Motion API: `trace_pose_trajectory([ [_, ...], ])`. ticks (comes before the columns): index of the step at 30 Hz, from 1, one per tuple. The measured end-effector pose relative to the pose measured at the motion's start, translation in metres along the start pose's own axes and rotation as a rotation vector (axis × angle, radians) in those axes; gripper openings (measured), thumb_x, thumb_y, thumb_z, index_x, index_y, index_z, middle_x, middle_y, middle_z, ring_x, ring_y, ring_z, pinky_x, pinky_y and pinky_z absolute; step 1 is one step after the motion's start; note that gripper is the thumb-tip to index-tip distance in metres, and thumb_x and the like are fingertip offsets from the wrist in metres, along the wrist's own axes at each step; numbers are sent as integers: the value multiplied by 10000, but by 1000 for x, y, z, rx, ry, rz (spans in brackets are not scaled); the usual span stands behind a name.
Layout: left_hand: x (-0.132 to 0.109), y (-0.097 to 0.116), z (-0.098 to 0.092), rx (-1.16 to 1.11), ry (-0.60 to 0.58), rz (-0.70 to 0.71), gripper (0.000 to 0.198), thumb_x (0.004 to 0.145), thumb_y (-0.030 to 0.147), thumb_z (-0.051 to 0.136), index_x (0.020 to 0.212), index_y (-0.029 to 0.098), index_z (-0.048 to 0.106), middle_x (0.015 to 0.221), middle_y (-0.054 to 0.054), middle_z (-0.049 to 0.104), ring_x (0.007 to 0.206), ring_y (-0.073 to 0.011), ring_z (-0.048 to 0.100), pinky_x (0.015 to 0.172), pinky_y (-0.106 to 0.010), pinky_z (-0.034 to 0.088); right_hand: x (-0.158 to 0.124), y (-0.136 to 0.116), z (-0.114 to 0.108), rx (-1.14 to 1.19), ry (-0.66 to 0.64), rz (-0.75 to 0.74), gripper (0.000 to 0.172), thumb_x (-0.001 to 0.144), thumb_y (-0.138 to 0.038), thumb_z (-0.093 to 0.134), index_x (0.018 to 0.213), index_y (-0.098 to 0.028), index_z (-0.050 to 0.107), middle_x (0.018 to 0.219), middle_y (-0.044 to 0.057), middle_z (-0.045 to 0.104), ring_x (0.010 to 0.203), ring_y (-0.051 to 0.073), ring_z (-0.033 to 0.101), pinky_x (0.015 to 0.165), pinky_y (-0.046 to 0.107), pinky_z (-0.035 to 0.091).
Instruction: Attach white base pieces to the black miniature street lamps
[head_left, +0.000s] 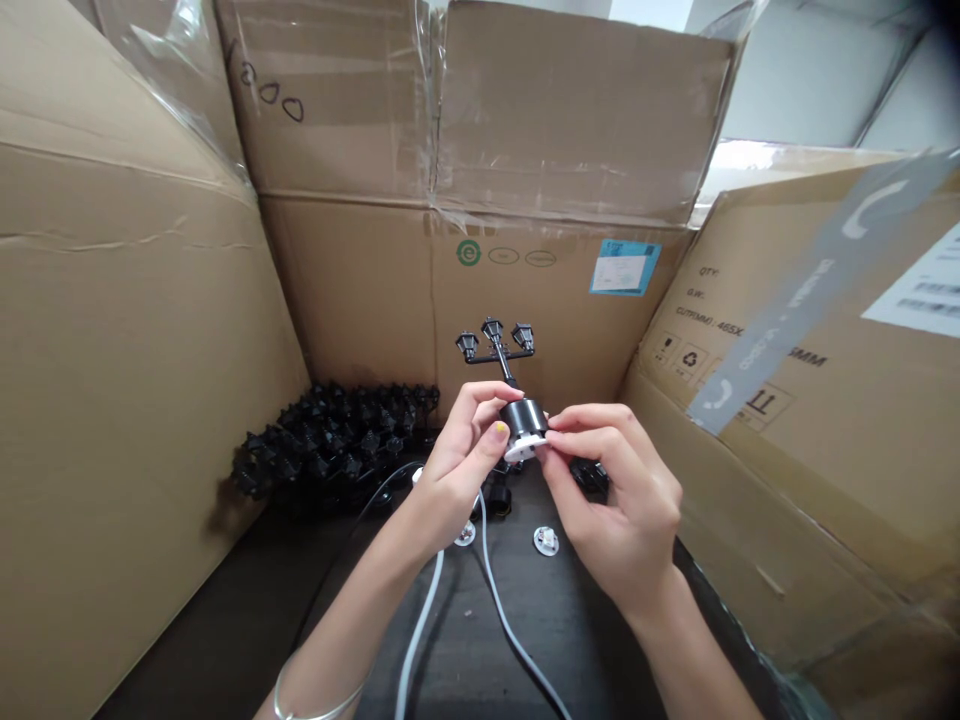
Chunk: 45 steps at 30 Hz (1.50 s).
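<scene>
A small black model street lamp (523,416) with three lantern heads is held up in front of me, its base tilted so the underside faces me. My left hand (469,450) pinches the round black base between thumb and fingers. At the base's underside, a white disc (523,449) sits partly out from the rim, and the fingertips of my right hand (615,480) grip its right edge. Whether the disc is seated cannot be seen. On the dark table below lie another white disc with small parts (546,541) and a similar one (465,534) by my left wrist.
A pile of black lamps (330,445) lies at the back left. White cables (499,600) run across the dark table (600,650) toward me. Cardboard boxes wall in the left (135,350), the back (360,280) and the right (787,480).
</scene>
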<state>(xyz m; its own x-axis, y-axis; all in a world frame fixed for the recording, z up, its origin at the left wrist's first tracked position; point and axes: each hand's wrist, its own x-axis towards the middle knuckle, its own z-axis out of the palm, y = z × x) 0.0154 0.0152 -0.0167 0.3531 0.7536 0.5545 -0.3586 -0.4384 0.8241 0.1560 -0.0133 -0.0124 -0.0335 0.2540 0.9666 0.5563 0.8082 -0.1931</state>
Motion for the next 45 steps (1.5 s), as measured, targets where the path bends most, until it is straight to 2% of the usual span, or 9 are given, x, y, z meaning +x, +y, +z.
trace_pose_trajectory([
  [4,0,-2,3,18,15,15,194,918,320,427,1101,274,473,940,-12,502,807,-113,486,756,-242,421,0,0,1,-16,21,13,182,732,31,596,798,-138,581,860,57,576,806,129,570,697,264,494],
  [9,-1,-2,5,167,54,79,289,917,381,405,1164,283,518,963,-23,487,789,-121,470,707,-223,424,0,1,1,-34,19,38,178,749,14,580,809,-153,570,881,58,582,825,145,577,680,275,501],
  [13,-1,2,4,192,20,46,379,934,360,348,1275,296,503,1179,-58,462,943,-165,506,847,-289,440,-1,1,1,-32,31,71,181,766,0,563,796,-178,559,869,48,588,811,153,586,644,278,508],
  [17,-1,4,4,129,52,64,390,905,258,431,1286,293,510,1277,-50,476,1140,-208,462,1007,-339,361,-1,3,3,-38,30,104,175,783,-14,554,801,-187,563,882,47,603,826,160,597,656,289,517],
  [21,1,5,4,177,131,93,348,865,229,524,1208,256,571,1207,-50,531,1094,-184,510,949,-289,417,-2,2,3,-46,24,107,179,790,-5,543,829,-178,569,887,48,607,822,152,597,668,283,516],
  [26,2,5,6,130,241,154,257,779,199,652,1019,238,571,939,-3,612,843,-112,571,751,-203,482,-2,-1,4,-93,23,64,181,787,8,543,827,-167,570,846,46,584,786,136,576,669,267,499],
  [31,2,1,9,201,282,143,187,779,217,653,956,209,593,925,-12,609,853,-124,577,740,-201,479,-1,0,5,-88,8,76,189,799,-13,528,855,-188,571,805,28,576,736,135,570,641,261,496],
  [39,0,5,7,244,219,49,212,856,274,543,1041,203,619,1018,-58,585,938,-166,573,795,-240,480,0,6,3,-88,10,120,155,799,-38,535,800,-185,584,776,24,571,710,134,560,617,261,489],
  [45,2,9,7,129,146,27,333,783,210,625,1116,223,635,1094,-63,506,975,-177,561,798,-244,495,-4,11,4,16,-7,317,87,800,-101,566,819,-186,570,752,5,579,664,125,579,594,245,512],
])
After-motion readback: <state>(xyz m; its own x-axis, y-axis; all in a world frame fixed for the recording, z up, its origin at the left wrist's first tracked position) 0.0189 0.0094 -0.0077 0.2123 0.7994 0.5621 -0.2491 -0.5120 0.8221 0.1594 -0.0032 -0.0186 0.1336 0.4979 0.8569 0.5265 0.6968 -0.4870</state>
